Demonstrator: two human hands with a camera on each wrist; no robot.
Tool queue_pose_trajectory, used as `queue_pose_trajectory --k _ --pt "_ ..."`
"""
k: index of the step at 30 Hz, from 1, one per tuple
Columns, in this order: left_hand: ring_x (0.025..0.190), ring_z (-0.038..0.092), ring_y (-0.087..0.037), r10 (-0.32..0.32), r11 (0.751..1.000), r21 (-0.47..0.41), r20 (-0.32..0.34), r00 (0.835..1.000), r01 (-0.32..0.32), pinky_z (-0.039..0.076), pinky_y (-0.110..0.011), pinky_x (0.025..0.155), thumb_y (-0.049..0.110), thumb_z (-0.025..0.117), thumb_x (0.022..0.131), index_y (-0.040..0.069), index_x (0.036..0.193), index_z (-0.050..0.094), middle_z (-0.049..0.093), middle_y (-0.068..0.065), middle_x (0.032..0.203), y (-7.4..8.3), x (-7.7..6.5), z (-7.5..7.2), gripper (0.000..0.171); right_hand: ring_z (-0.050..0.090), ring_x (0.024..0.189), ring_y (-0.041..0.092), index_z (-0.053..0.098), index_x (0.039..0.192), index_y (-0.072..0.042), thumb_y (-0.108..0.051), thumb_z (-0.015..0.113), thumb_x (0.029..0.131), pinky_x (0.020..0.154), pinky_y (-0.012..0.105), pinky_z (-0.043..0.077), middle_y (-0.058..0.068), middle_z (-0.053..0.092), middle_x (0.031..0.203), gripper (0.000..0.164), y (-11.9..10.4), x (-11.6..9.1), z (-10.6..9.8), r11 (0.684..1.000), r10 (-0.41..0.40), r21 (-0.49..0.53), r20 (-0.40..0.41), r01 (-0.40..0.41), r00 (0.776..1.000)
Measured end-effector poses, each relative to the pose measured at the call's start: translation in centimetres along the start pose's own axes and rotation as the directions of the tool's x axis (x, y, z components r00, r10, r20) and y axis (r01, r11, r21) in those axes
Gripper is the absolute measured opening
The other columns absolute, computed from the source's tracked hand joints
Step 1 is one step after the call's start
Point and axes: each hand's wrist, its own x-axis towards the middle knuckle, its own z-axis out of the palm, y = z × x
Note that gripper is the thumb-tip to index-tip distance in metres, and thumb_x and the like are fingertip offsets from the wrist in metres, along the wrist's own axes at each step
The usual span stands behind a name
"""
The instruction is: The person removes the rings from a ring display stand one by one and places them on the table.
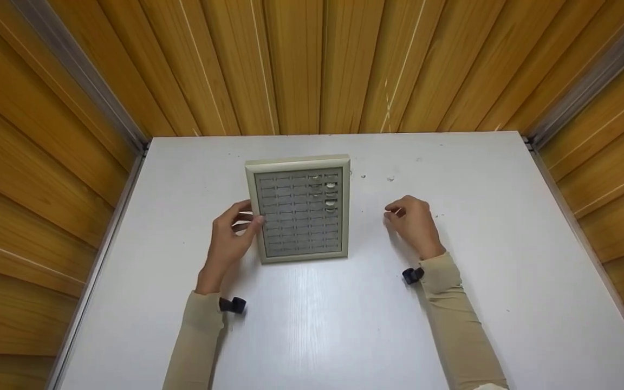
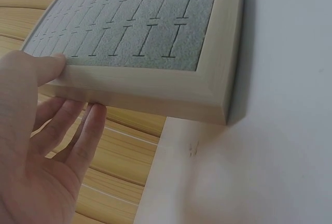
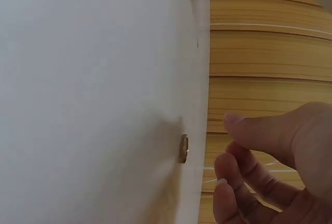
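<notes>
A ring display tray (image 1: pixel 300 216) with a pale frame and a grey slotted pad stands tilted up on the white table. Several silvery rings (image 1: pixel 330 203) sit in the slots toward its upper right. My left hand (image 1: pixel 232 238) grips the tray's left edge, thumb on the front of the frame (image 2: pixel 150 86) and fingers behind it. To the right of the tray, my right hand (image 1: pixel 414 225) is held above the table, fingers loosely bent and nothing visible between them. A gold-coloured ring (image 3: pixel 184 149) stands on the table near the right fingertips.
Several tiny objects, perhaps rings, lie on the white table (image 1: pixel 301 325), including a small shiny one (image 1: pixel 390 179) beyond my right hand and a dark one (image 1: pixel 363 176) beside the tray. Wood-patterned walls (image 1: pixel 296 65) enclose the back and sides.
</notes>
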Motion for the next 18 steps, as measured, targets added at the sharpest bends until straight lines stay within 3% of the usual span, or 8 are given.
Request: queue_pose_trajectory --k 3,7,11,18 --pt "0.109 0.073 -0.027 -0.024 1.000 -0.001 -0.006 1.000 0.024 0.064 -0.041 0.097 0.018 0.076 0.101 0.008 0.139 0.067 0.073 -0.010 0.125 1.1 -0.1 0.0 0.040 0.073 0.092 0.032 0.081 0.108 0.003 -0.001 0.078 0.096 0.075 0.042 0.062 0.016 0.077 0.101 0.014 -1.1 0.0 -0.1 0.998 -0.057 0.003 -0.014 0.057 0.998" --pt "0.111 0.073 -0.034 -0.052 0.999 -0.002 -0.008 0.999 0.052 0.063 -0.048 0.099 0.011 0.076 0.101 0.003 0.139 0.066 0.072 -0.015 0.127 0.9 0.0 0.3 0.041 0.075 0.090 0.032 0.082 0.105 0.004 0.001 0.079 0.094 0.077 0.046 0.063 0.017 0.078 0.100 0.012 -2.5 -0.3 -0.5 0.989 -0.150 -0.012 -0.055 0.150 0.987" --pt "0.109 0.073 -0.029 -0.046 0.999 0.004 -0.008 0.999 0.046 0.064 -0.044 0.097 0.015 0.078 0.100 0.008 0.140 0.067 0.072 -0.012 0.127 -0.2 0.1 0.3 0.042 0.075 0.089 0.028 0.082 0.102 0.001 0.001 0.080 0.093 0.074 0.042 0.061 0.013 0.078 0.099 0.009 -4.0 -0.7 -1.0 0.973 -0.228 -0.044 -0.088 0.224 0.970" --pt "0.109 0.073 -0.024 -0.034 0.999 0.005 0.012 0.999 0.034 0.064 -0.036 0.096 0.019 0.079 0.100 0.012 0.141 0.067 0.072 -0.008 0.128 -0.1 0.0 0.0 0.043 0.073 0.085 0.026 0.082 0.100 -0.002 0.000 0.081 0.093 0.070 0.040 0.061 0.010 0.076 0.097 0.007 -6.4 -1.4 -1.1 0.927 -0.376 -0.068 -0.130 0.370 0.918"
